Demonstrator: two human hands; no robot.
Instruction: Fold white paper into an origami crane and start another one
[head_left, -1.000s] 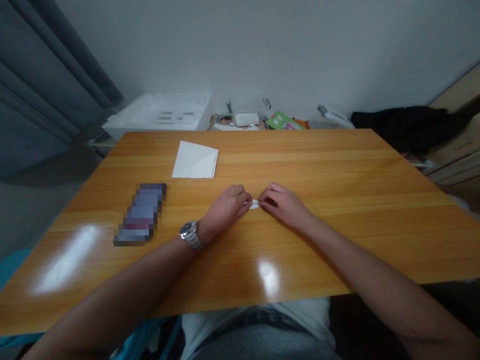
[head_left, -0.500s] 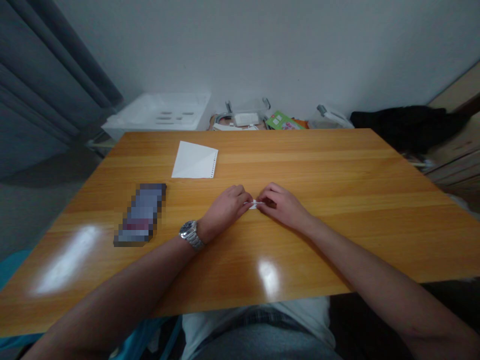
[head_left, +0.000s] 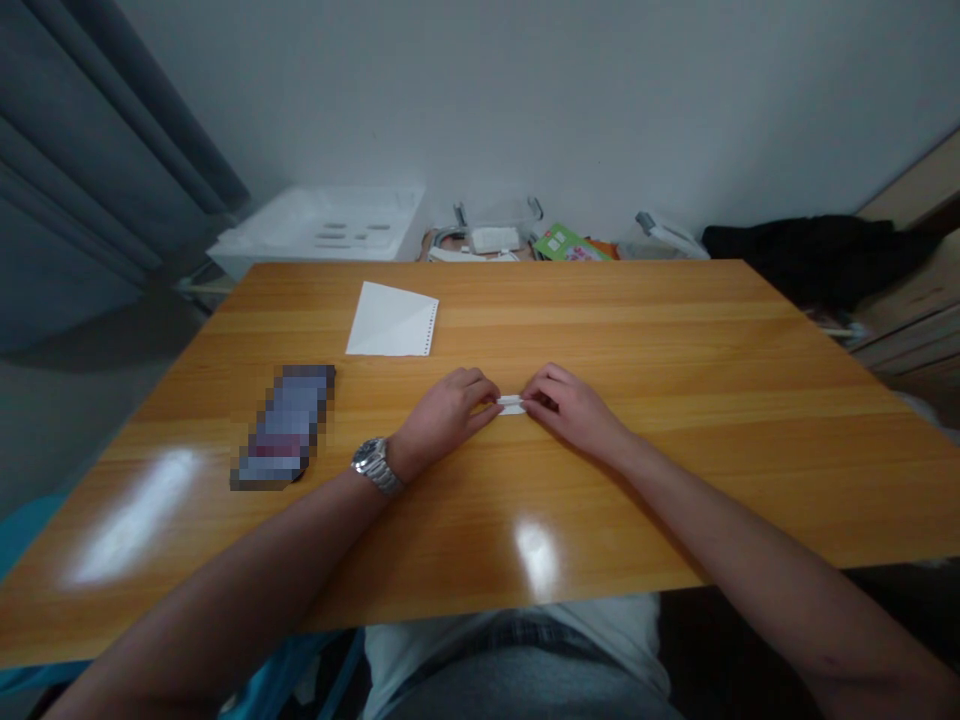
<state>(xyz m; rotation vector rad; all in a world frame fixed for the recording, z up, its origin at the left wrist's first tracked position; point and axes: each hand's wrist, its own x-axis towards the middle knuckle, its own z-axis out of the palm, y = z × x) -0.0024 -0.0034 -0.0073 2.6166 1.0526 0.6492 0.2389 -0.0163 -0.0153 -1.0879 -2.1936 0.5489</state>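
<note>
Between my hands, low over the middle of the table, is a small folded piece of white paper (head_left: 511, 405). A crease or fold line runs along its length. My left hand (head_left: 448, 412), with a metal watch (head_left: 377, 464) on the wrist, pinches its left end between thumb and fingers. At the right end my right hand (head_left: 570, 408) pinches it in the same way. The paper's two ends are hidden by my fingertips. Farther off to the left lies a white sheet of paper (head_left: 391, 320) with a row of punched holes down its right edge.
A pixelated, dark-edged flat device (head_left: 285, 425) rests on the wooden table (head_left: 675, 350) left of my left hand. Past the far edge stand a white plastic tray (head_left: 337, 225), a green booklet (head_left: 568, 243) and clear bins. Dark cloth (head_left: 817, 255) lies at the right.
My hands have moved slightly apart, and more of the folded paper shows between them. The sheet and the device stay in place on the table.
</note>
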